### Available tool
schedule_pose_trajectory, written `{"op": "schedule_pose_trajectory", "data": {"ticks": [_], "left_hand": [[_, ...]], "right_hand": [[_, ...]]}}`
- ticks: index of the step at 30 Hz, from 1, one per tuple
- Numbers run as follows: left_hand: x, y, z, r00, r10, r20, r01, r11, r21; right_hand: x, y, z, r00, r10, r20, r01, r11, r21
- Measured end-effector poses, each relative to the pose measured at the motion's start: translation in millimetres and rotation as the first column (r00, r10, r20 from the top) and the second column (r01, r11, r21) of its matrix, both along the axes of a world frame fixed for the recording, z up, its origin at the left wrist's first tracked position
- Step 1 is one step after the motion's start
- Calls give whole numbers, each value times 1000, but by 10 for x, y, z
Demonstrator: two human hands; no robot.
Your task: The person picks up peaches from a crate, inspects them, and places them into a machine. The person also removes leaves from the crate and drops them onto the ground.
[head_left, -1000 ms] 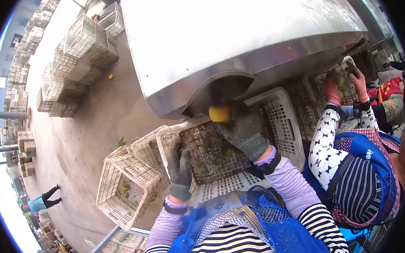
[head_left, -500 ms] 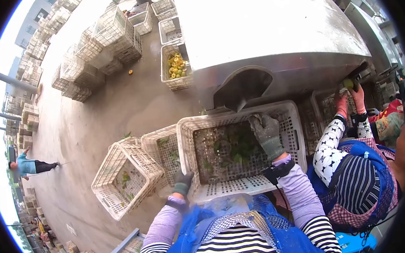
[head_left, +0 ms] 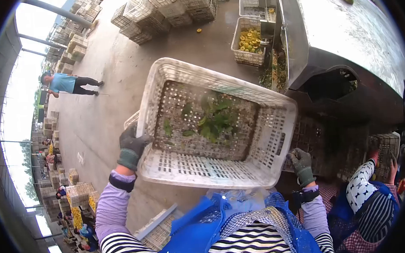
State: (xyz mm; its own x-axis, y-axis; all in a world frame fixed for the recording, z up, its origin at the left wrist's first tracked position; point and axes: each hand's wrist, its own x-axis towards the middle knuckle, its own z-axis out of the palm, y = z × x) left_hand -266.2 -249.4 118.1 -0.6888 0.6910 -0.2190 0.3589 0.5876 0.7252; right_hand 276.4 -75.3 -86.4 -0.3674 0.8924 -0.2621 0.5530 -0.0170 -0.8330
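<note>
Single view, head-worn. Camera is sitting above the person's chest, looking forward and steeply down over the blue apron (head_left: 195,233). Fisheye lens is bending the edges; a dark ring is closing round the frame. White crate (head_left: 205,165) is filling the centre, very near the lens, with left hand (head_left: 130,149) and right hand (head_left: 301,163) gripping its sides low in frame. Beyond it the view is facing out over the concrete floor (head_left: 112,85) at left and the steel machine (head_left: 345,39) at upper right. A co-worker's sleeve (head_left: 360,188) is showing at the lower right edge.
</note>
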Motion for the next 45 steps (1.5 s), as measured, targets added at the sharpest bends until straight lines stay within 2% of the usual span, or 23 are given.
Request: {"op": "schedule_pose_trajectory", "data": {"ticks": [1,3,6,8,11,12,14,15,18,19,20,21,23,27,29,31,32,36,39,42,43,44,45], "left_hand": [[-135,-122,234,992,107,71,-113,989,96],[-435,-409,683,985,132,-111,-111,978,174],[-982,-981,948,916,375,-140,-316,893,320],[-1251,-1289,1097,873,468,-140,-427,870,247],[-1551,-2030,829,793,607,-49,-563,762,321],[-1637,-2261,694,683,726,-83,-685,675,273],[-1731,-2878,353,564,795,222,-822,516,240],[-1443,-2962,336,572,789,224,-813,508,284],[-1592,-4000,-424,411,820,398,-911,375,169],[-1179,-3811,-417,414,837,357,-910,372,182],[-1065,-4096,-642,372,776,509,-927,339,159],[-611,-3592,-535,345,750,564,-937,309,162],[-464,-4210,-1024,266,639,722,-939,340,45],[584,-4385,-1578,246,657,713,-968,137,209],[830,-4629,-1877,198,678,708,-979,173,108],[1277,-4790,-1909,50,872,487,-998,58,-1],[1399,-4419,-1658,40,810,585,-999,37,16],[1966,-4933,-1732,17,509,860,-988,-121,91],[2250,-4965,-1791,52,528,848,-982,-129,140],[2532,-4955,-1602,-62,525,849,-966,-245,81],[2596,-5073,-1761,-53,524,850,-961,-258,99],[2687,-5252,-2007,133,779,613,-985,33,172],[2799,-5519,-2295,350,886,304,-937,326,128]], "right_hand": [[-144,-48,-38,999,26,34,-29,994,107],[-403,-53,-73,994,104,20,-103,994,-22],[-511,-98,-254,990,139,25,-139,990,13],[-432,-171,-460,987,136,91,-140,989,38],[-456,-112,-94,973,116,199,-117,993,-10],[-432,-92,-68,967,89,240,-64,992,-108],[-332,-105,-207,945,125,303,-106,991,-78],[-351,-70,-282,936,158,316,-145,987,-64],[-423,-77,-83,958,108,264,-3,929,-369],[-461,-70,-124,967,99,234,0,922,-387],[-469,-59,-193,975,90,205,1,914,-406],[-443,-68,-230,981,56,188,29,906,-422],[-463,-61,-252,954,126,273,-7,917,-400],[-528,-3,-362,896,268,355,-158,938,-309],[-506,67,-492,841,349,414,-255,930,-266],[-534,104,-723,798,468,380,-413,883,-221],[-535,166,-709,759,485,434,-441,874,-204],[-609,111,-501,668,629,397,-666,744,-57],[-678,66,-330,826,510,238,-438,848,-299],[-600,-39,-331,845,458,275,-344,860,-376],[-553,-73,-361,833,465,299,-347,861,-373],[-495,-47,-395,820,472,324,-349,861,-370],[-482,-23,-415,807,478,348,-352,861,-367]]}}
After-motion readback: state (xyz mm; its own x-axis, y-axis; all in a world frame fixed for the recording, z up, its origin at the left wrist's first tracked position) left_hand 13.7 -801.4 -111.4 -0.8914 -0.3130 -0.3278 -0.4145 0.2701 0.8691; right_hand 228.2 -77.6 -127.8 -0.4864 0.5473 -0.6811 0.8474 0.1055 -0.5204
